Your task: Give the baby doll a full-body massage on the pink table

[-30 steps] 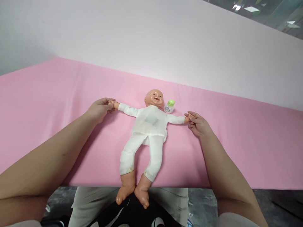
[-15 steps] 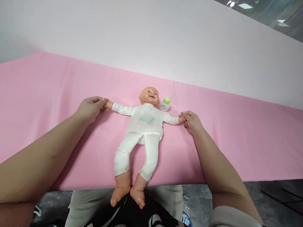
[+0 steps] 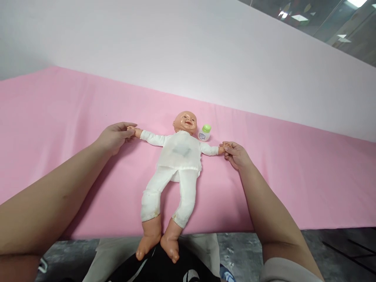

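Note:
A baby doll [image 3: 179, 150] with a cloth body in white lies on its back, its feet hanging over the table's near edge. Both its arms are stretched out sideways. My left hand [image 3: 115, 137] is closed around the doll's hand on the left, fingers beneath and thumb alongside. On the other side, my right hand [image 3: 236, 154] pinches the doll's other hand between thumb and fingers. Beside the doll's head stands a small clear bottle [image 3: 204, 134] with a green cap, apart from both my hands.
Pink cloth [image 3: 293, 172] covers the table. A white wall [image 3: 164, 43] rises along its far side, with glass at the upper right. My own legs are just below the near edge, and dark metal bars [image 3: 349, 256] show at the lower right.
The view has tilted slightly, so the scene sits a little lower. My fingers have shifted on the doll's hands, and more of its small fingers now show. The doll's pose is nearly the same.

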The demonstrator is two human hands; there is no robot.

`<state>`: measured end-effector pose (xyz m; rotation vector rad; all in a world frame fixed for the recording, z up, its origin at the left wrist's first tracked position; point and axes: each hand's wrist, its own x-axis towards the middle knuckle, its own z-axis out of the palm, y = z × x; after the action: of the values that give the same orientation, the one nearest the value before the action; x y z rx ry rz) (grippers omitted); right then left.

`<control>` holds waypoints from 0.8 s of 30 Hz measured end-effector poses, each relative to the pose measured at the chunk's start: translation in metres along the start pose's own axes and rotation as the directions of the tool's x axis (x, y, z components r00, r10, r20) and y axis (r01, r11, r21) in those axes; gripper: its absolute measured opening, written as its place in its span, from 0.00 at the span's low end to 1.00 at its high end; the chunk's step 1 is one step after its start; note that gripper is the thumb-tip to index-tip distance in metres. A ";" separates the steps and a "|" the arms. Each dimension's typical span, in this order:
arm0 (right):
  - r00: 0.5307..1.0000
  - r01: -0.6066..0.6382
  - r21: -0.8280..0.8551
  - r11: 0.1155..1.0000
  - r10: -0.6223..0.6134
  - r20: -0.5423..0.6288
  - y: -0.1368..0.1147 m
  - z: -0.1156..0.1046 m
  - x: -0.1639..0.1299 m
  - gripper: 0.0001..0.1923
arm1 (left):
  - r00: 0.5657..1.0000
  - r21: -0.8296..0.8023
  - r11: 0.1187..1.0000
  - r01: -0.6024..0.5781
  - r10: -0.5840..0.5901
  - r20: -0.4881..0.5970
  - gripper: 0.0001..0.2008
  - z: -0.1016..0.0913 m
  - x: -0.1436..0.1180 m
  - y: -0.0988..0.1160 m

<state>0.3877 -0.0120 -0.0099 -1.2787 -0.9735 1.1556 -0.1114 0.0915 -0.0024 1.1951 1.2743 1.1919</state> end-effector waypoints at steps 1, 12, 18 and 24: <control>1.000 0.008 -0.020 1.000 -0.008 -0.005 0.000 0.002 0.000 0.27 | 1.000 -0.003 1.000 -0.010 0.010 0.002 0.17 0.000 0.000 0.001; 0.997 0.046 -0.066 0.997 -0.050 -0.066 0.005 0.010 0.002 0.29 | 0.997 0.082 0.997 0.009 -0.003 -0.074 0.15 -0.003 0.007 -0.008; 1.000 0.006 0.046 0.999 -0.005 -0.014 0.006 0.005 0.004 0.32 | 0.998 0.074 0.997 0.025 -0.021 -0.054 0.22 -0.005 0.009 -0.010; 0.989 -0.051 0.100 0.994 0.037 0.142 -0.001 -0.004 -0.001 0.29 | 1.000 -0.037 0.999 0.009 -0.009 -0.021 0.30 -0.002 0.003 -0.005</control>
<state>0.3916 -0.0142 -0.0091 -1.1537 -0.9784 1.3277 -0.1139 0.0945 -0.0072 1.1520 1.2669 1.2191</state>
